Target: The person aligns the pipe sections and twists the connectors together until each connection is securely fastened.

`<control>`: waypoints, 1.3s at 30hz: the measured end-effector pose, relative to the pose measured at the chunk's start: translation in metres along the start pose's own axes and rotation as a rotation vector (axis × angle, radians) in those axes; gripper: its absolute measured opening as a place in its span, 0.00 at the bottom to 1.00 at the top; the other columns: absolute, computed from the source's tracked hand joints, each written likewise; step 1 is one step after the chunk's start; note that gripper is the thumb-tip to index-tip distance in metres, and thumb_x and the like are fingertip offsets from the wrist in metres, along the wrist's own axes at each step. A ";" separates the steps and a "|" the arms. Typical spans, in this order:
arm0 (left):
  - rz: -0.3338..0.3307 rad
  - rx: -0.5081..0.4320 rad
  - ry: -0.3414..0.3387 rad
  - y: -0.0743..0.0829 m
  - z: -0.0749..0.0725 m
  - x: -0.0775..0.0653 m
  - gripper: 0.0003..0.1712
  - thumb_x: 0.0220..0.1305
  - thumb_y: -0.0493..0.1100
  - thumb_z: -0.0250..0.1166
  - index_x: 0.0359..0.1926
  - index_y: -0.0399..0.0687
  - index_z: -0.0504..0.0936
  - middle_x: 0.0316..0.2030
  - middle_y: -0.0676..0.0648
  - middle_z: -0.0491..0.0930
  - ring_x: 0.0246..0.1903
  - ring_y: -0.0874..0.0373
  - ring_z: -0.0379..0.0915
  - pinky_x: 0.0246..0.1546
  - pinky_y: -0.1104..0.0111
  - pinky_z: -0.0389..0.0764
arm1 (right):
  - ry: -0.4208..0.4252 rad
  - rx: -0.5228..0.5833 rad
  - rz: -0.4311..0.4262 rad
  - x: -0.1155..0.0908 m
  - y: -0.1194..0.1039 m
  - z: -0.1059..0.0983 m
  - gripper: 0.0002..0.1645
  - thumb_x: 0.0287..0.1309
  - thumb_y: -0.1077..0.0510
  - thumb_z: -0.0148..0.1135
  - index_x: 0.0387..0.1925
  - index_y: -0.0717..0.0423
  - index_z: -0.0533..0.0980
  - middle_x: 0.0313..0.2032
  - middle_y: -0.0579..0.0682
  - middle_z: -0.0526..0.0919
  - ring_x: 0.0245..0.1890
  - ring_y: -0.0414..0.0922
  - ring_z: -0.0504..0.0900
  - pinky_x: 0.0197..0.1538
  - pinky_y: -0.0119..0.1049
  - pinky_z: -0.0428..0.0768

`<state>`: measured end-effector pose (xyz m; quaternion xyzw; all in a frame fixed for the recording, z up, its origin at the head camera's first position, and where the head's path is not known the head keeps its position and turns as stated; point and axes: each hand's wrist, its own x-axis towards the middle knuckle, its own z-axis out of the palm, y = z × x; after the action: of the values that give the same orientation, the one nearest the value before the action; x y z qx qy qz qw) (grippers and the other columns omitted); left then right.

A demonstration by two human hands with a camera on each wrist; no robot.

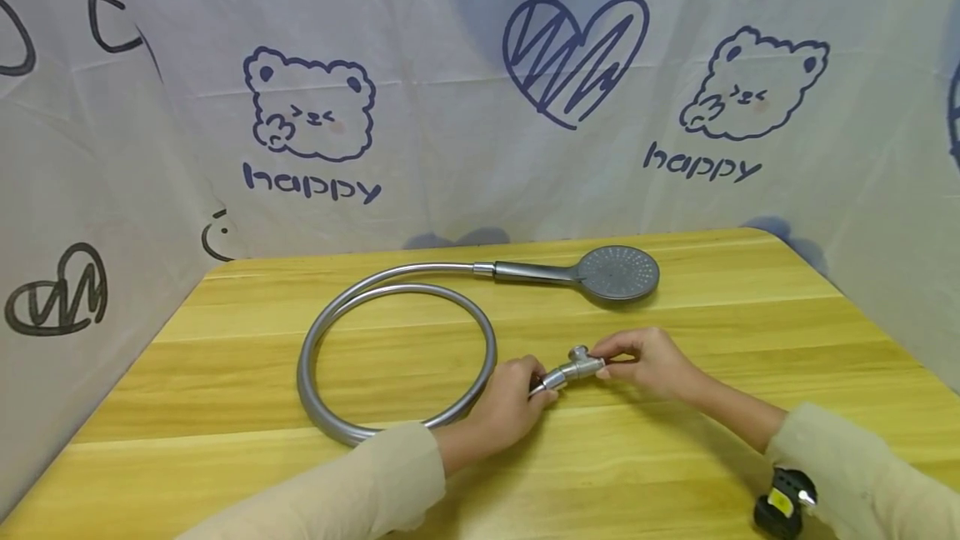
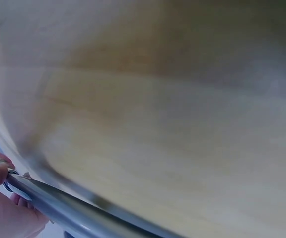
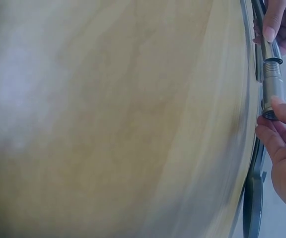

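My left hand (image 1: 504, 407) grips the end of a grey shower hose (image 1: 307, 373), close to its shiny end nut (image 1: 555, 380). At that nut sits a small silver T-shaped metal fitting (image 1: 583, 367) with a round stub on its side. The far end of the fitting is pinched between the thumb and fingers of my right hand (image 1: 656, 363). In the right wrist view, screw threads show between the nut and the fitting (image 3: 273, 88). The left wrist view catches part of the left hand (image 2: 9, 215) beside the hose (image 2: 78, 213).
A grey shower head (image 1: 618, 273) lies behind the hands, joined to the hose's other end. The hose lies coiled on the left of the wooden table (image 1: 225, 340). White cloth (image 1: 442, 107) with drawings hangs behind. A black strapped device (image 1: 783, 502) is on the right wrist.
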<state>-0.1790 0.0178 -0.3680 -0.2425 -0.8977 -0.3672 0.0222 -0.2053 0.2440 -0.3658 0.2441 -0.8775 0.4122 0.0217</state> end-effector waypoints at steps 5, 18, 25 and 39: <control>0.023 -0.011 0.006 -0.001 -0.001 -0.001 0.08 0.56 0.38 0.67 0.34 0.37 0.79 0.28 0.46 0.79 0.26 0.65 0.68 0.25 0.78 0.69 | -0.007 0.025 0.003 0.000 0.001 0.000 0.11 0.46 0.68 0.68 0.35 0.66 0.82 0.39 0.62 0.84 0.40 0.28 0.79 0.46 0.33 0.80; 0.041 -0.024 0.000 -0.004 0.001 0.000 0.08 0.55 0.38 0.67 0.34 0.38 0.79 0.27 0.47 0.79 0.26 0.66 0.67 0.25 0.78 0.69 | -0.039 0.075 0.015 0.000 0.001 -0.001 0.12 0.46 0.68 0.67 0.36 0.67 0.81 0.40 0.63 0.83 0.41 0.24 0.77 0.46 0.28 0.79; 0.043 -0.024 0.001 -0.004 0.001 0.000 0.08 0.55 0.38 0.67 0.34 0.38 0.79 0.27 0.47 0.80 0.26 0.66 0.67 0.25 0.78 0.69 | -0.064 0.102 0.008 0.002 0.000 -0.002 0.12 0.47 0.68 0.67 0.37 0.68 0.81 0.42 0.64 0.83 0.41 0.23 0.77 0.45 0.23 0.78; 0.035 -0.029 -0.010 -0.003 0.000 0.000 0.08 0.55 0.38 0.67 0.34 0.37 0.80 0.27 0.46 0.80 0.26 0.66 0.68 0.26 0.78 0.70 | -0.117 0.141 0.064 0.004 0.001 -0.004 0.14 0.49 0.66 0.66 0.40 0.69 0.79 0.40 0.65 0.83 0.38 0.27 0.80 0.40 0.25 0.79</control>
<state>-0.1805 0.0162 -0.3701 -0.2605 -0.8879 -0.3786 0.0207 -0.2097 0.2458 -0.3626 0.2403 -0.8535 0.4585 -0.0601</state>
